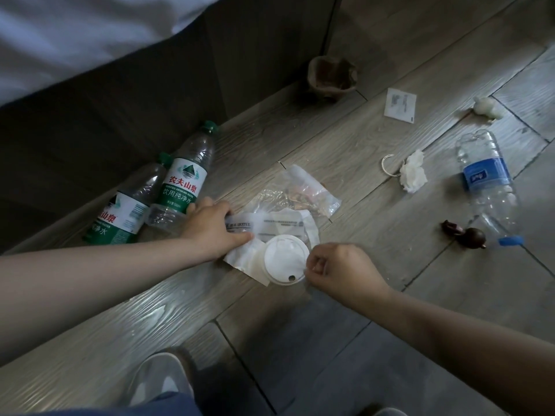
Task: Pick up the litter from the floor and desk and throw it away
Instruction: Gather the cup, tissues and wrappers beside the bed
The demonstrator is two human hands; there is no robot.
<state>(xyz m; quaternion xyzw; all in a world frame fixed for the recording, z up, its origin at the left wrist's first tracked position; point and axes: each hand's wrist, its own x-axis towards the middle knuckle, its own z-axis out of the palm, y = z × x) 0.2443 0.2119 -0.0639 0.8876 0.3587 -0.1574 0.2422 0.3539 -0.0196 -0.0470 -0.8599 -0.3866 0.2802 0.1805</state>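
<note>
Litter lies on the wooden floor. My left hand (211,228) grips a pile of clear plastic wrappers (279,225) and white paper beside two green-labelled water bottles (180,181). My right hand (336,265) pinches the right edge of a white round cup lid (283,262) that rests on the paper. A clear bag with scraps (303,190) lies just behind the pile.
To the right lie a crumpled tissue (413,172), a white ring (387,165), a white sachet (400,106), a blue-labelled bottle (488,184), dark brown pieces (464,235) and a small white lump (486,108). A crushed brown cup (332,75) sits by the dark bed base (120,100). My shoe (159,379) is below.
</note>
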